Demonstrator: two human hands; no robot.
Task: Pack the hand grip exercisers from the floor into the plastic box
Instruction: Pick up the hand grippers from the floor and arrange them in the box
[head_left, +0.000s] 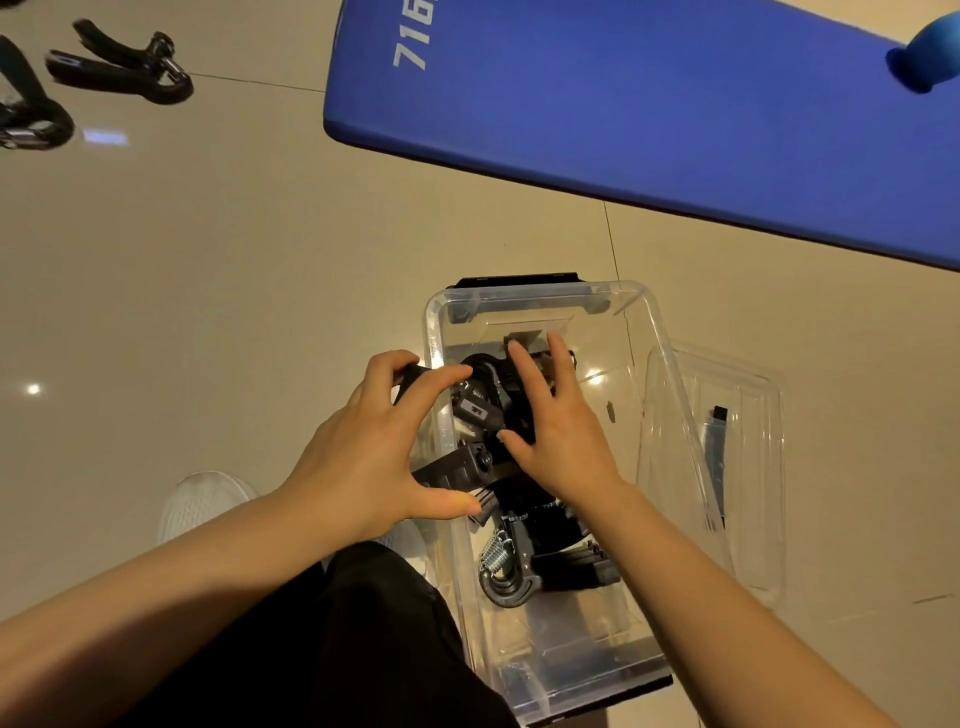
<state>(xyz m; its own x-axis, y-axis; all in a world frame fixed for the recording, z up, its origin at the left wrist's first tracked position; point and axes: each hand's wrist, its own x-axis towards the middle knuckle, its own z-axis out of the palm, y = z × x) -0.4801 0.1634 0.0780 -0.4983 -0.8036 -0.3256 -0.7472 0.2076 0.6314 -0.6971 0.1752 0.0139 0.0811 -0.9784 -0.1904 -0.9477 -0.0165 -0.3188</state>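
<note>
Already both hands worked at the plastic box (647, 312) on the floor. The left hand (363, 447) curled its grip round the handle of a black exerciser (470, 410) that lay across the box's left wall, its long axis running rightward into the box; the right hand (563, 426) pressed flat, fingers straight, on the pile inside. Two more exercisers (119, 65) lay far off to the upper left, nearer the left hand.
</note>
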